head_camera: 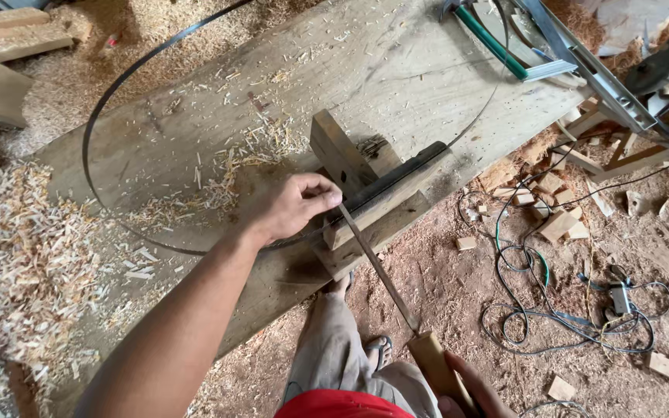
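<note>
Sawdust and wood shavings cover the rough plank workbench [396,70], where a thin dark bandsaw blade loop [110,93] is clamped between wooden blocks [373,205]. A long wooden-handled metal file [385,275] is pinched at its tip by the left hand [292,205]; its handle is gripped by the right hand [470,391]

Person, head-camera view: left arm [187,317] bare from the hand [292,205] to the lower frame edge, with no sleeve, watch or glove showing; right hand [470,387] likewise ungloved, seen only in part at the bottom edge. Clothing: red garment [342,405] at the waist; light grey-beige trousers [334,348], dusty and creased. Footwear: open sandal [381,350] with dark straps on one foot.
</note>
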